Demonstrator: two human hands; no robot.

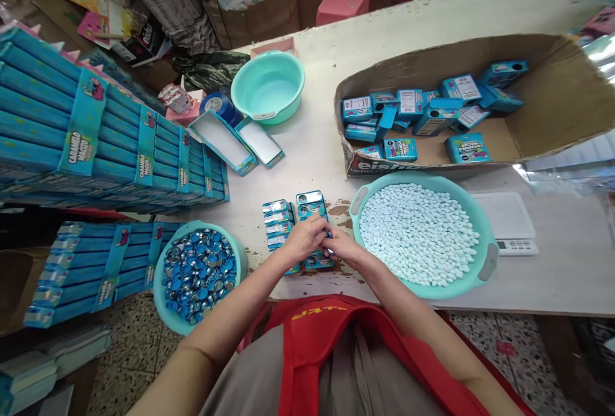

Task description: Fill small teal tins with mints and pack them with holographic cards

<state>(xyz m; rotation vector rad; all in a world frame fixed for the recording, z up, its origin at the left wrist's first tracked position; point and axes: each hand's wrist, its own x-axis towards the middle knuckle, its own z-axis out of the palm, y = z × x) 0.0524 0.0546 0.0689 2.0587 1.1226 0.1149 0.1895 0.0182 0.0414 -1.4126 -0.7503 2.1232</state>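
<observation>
At the front middle of the table, two columns of small blue boxes [277,217] are lined up close together. Over the right-hand column, my left hand [307,238] has its fingers bent and pressed together. My right hand [344,247] meets it from the right, fingertips pinched. Between the fingertips shows a bit of a small blue and silver item [329,234], mostly hidden, so its kind is unclear. To the left, a turquoise basin [241,262] holds many small round blue and silver tins [202,275]. Close by my right hand, another turquoise basin [489,236] is full of pale candies [418,230].
Stacked blue display boxes [120,140] rise at the left. An open cardboard box [542,102] holds several blue packs [468,147]. A white scale [509,224] lies right of the candies. Two open trays [223,140] and a turquoise bowl [269,86] stand farther back.
</observation>
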